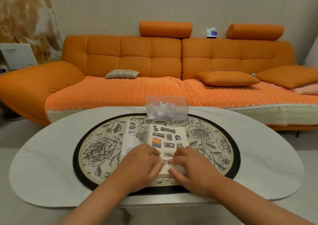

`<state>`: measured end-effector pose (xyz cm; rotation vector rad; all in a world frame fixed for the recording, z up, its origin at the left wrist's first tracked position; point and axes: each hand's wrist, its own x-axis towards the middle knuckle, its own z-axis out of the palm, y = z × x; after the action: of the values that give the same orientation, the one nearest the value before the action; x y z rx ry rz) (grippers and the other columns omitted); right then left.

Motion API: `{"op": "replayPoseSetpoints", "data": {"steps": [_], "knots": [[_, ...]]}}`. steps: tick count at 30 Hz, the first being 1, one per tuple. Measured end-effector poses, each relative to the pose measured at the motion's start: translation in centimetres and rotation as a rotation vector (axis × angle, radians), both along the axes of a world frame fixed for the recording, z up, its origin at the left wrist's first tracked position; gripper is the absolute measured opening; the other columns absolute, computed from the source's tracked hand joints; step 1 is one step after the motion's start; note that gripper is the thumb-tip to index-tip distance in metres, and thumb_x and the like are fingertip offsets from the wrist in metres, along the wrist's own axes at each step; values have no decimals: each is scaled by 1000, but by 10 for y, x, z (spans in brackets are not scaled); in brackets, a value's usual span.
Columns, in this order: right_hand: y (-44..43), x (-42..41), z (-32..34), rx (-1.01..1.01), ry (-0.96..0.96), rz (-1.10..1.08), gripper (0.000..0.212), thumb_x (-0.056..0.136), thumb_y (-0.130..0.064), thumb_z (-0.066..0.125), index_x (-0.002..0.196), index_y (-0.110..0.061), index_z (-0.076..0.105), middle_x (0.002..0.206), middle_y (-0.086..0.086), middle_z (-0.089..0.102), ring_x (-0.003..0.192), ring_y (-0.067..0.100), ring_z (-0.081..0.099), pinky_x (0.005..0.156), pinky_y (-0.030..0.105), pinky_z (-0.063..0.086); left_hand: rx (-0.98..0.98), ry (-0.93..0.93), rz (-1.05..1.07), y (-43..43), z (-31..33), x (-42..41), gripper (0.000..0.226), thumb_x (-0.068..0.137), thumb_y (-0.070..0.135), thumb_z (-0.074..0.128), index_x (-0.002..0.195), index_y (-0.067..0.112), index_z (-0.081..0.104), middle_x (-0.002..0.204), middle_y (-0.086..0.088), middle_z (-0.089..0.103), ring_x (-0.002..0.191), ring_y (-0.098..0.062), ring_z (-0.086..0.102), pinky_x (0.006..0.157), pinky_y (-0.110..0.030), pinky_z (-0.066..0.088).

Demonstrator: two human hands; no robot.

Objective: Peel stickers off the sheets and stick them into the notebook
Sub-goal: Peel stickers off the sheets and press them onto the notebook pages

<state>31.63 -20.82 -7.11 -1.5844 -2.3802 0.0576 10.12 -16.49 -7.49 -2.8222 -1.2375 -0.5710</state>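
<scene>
The notebook [167, 138] lies open on a round floral mat, and its right page carries several dark picture stickers. Both hands rest on the page's lower part. My left hand [142, 162] has bent fingers whose tips press the page beside a small sticker [166, 162] near the bottom. My right hand [187, 162] touches the same spot with its fingertips. It also keeps a white scrap of backing paper [179, 168] tucked between thumb and fingers. Sticker sheets [131, 135], partly peeled, lie just left of the notebook.
A clear plastic box [167, 111] of white paper scraps stands behind the notebook. The floral mat [210, 138] sits on a white oval table [43, 164]. An orange sofa [154, 61] with cushions fills the room beyond the table.
</scene>
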Motion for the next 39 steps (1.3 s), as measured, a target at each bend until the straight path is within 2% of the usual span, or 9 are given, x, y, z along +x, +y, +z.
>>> {"op": "replayPoseSetpoints", "data": {"steps": [2,5,10,13,15,21,27,32,39], "knots": [[12,-2,8,-42,145,-59,39,99,-54,42,117,-30,67,114,-13,55,107,5,47,94,29,45,-74,-76,26,8,10,6,41,102,44,38,111,27,75,116,15,65,110,-3,51,98,-27,45],[41,-5,12,5,176,-121,38,103,-43,40,133,-27,58,126,-10,52,119,9,45,103,31,41,-98,-204,89,32,21,23,30,103,26,45,124,24,67,124,11,62,119,-7,49,106,-27,38],[87,-9,6,-29,2,-137,48,107,-32,30,152,-16,36,155,3,38,142,20,33,118,33,25,-78,274,223,68,12,49,49,105,29,27,152,14,34,158,-2,35,146,-21,26,122,-40,17],[101,-13,-6,-176,-62,-88,55,109,-31,24,160,-15,10,168,5,10,155,21,5,126,34,6,-211,344,238,75,3,52,60,106,34,18,160,11,5,169,-6,3,155,-21,-1,126,-43,0],[106,-14,-12,-239,-54,-59,57,109,-32,20,160,-18,1,169,2,-2,155,16,-6,126,34,-1,-256,374,248,75,0,49,61,107,35,14,160,10,-3,168,-6,-9,155,-20,-10,126,-42,-5],[102,-13,-16,-283,-76,-113,63,107,-44,14,159,-19,-9,167,0,-17,152,12,-17,126,35,-6,-290,363,276,74,-3,41,62,106,39,13,160,14,-6,168,-1,-13,154,-14,-13,126,-41,-4],[92,-10,-16,-306,-78,-184,64,106,-47,10,159,-18,-11,166,0,-20,152,13,-20,125,35,-8,-160,397,307,92,3,51,59,103,35,21,157,12,17,165,-6,18,150,-24,15,122,-44,14],[93,-10,-17,-305,-49,-178,60,107,-39,12,160,-18,-8,167,0,-15,152,12,-17,126,36,-6,-217,460,274,92,2,52,62,105,38,12,160,15,-5,168,-3,-11,154,-19,-14,124,-45,-13],[92,-12,-15,-275,-115,-197,61,107,-39,12,159,-14,-9,166,4,-18,152,15,-18,125,37,-8,-199,444,255,33,-4,42,63,106,42,10,159,12,-9,167,-6,-16,153,-23,-18,125,-45,-8]]}}
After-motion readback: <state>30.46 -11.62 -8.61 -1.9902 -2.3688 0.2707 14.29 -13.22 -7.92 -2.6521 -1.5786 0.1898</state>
